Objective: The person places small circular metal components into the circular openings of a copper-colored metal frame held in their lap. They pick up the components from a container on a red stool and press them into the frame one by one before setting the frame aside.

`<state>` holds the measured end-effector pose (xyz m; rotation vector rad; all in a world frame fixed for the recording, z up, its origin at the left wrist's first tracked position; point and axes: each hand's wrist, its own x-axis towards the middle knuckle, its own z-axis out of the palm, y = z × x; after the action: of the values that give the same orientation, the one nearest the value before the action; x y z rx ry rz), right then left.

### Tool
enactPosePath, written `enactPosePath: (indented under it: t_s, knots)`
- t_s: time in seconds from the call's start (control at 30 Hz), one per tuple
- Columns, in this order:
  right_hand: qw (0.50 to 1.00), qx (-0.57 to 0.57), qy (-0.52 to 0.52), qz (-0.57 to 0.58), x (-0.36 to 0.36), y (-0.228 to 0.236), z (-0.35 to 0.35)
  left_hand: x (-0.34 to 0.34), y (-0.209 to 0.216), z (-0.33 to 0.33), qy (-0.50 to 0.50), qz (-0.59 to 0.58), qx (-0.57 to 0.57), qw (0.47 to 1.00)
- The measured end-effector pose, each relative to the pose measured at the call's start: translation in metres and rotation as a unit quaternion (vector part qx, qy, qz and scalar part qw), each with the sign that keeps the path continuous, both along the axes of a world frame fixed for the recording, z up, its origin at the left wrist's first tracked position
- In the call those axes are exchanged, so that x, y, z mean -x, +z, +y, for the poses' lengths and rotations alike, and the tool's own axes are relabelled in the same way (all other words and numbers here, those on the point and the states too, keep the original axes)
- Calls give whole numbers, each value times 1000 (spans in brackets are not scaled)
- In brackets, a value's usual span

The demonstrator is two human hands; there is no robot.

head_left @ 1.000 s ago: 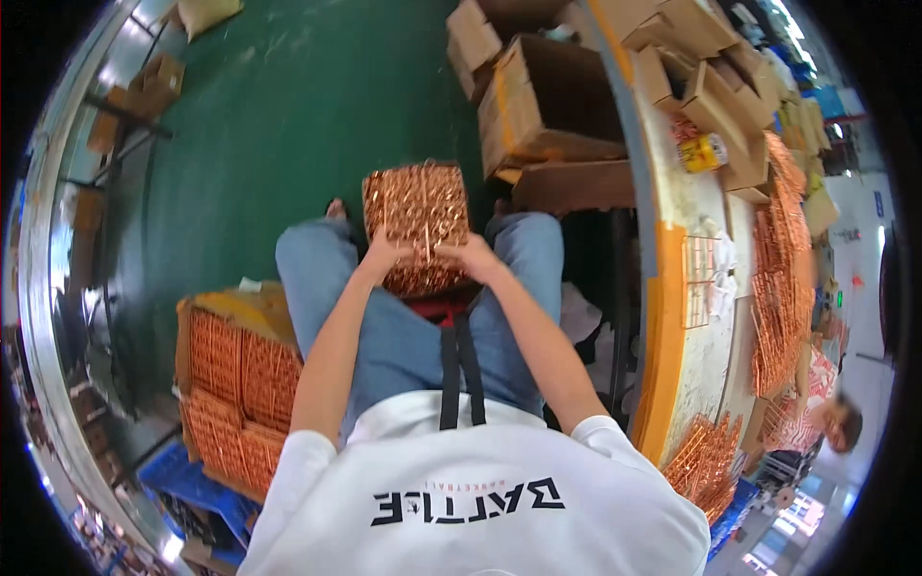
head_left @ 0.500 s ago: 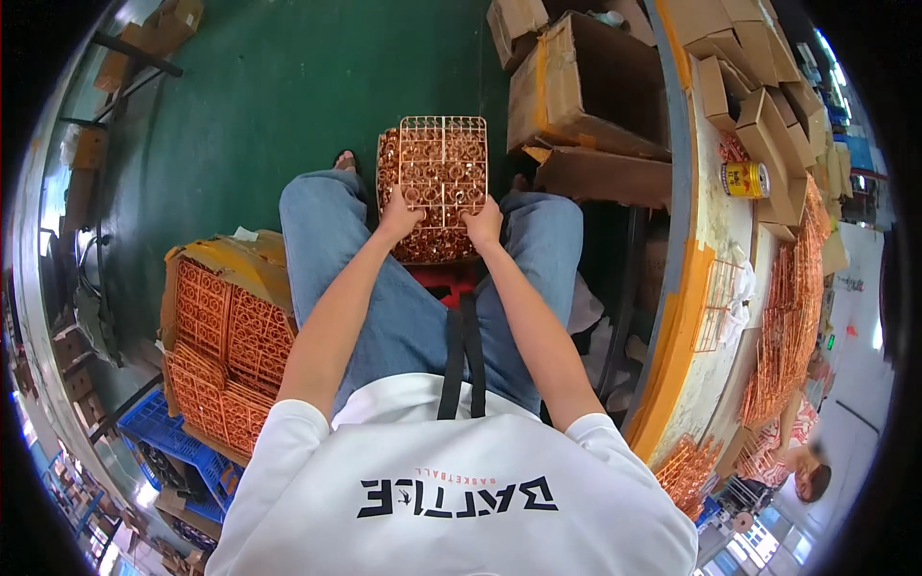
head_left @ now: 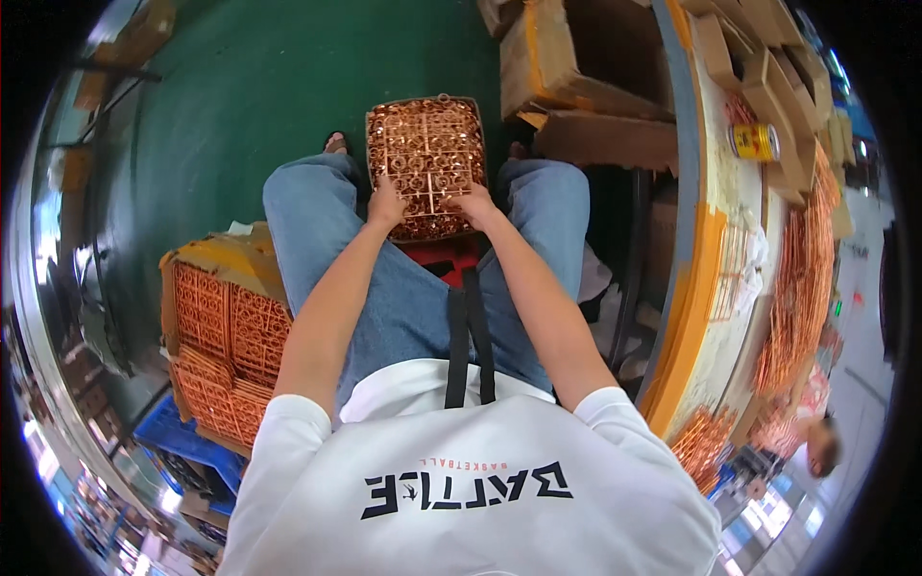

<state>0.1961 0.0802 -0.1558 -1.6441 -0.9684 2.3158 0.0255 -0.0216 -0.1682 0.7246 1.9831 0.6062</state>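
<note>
Between my knees stands a carton (head_left: 368, 130) filled with small shiny copper-coloured rings (head_left: 423, 228). Over it lies a copper-coloured plastic lattice frame (head_left: 432, 182), hard to set apart from the rings below because of blur. My left hand (head_left: 387, 204) is closed on the frame's near left edge. At the near right edge, my right hand (head_left: 474, 205) grips the same frame, its fingers reaching inward over the bars. The far part of the frame blends into the pile of rings.
An open carton (head_left: 226, 254) of stacked copper lattices stands left, beside a blue plastic crate (head_left: 163, 432). At right, a bench edged with orange tape (head_left: 696, 278) carries more lattices (head_left: 797, 288), cartons and a yellow can (head_left: 754, 142). Large open cartons (head_left: 547, 62) stand ahead right. A person (head_left: 802, 432) sits beyond.
The lattice frame has come down toward the rings and is now blurred, with both hands still on it. My hands have shifted slightly forward, and the view has moved a little.
</note>
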Motion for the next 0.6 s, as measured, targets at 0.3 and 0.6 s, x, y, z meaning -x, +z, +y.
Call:
enactPosePath:
  t_s: [0.3, 0.6]
  knots:
    - [988, -30, 88, -121, 9, 19, 1, 16, -29, 0, -15, 40, -45, 998]
    - [830, -308, 163, -436, -16, 13, 4, -14, -1, 16, -49, -203, -51, 977]
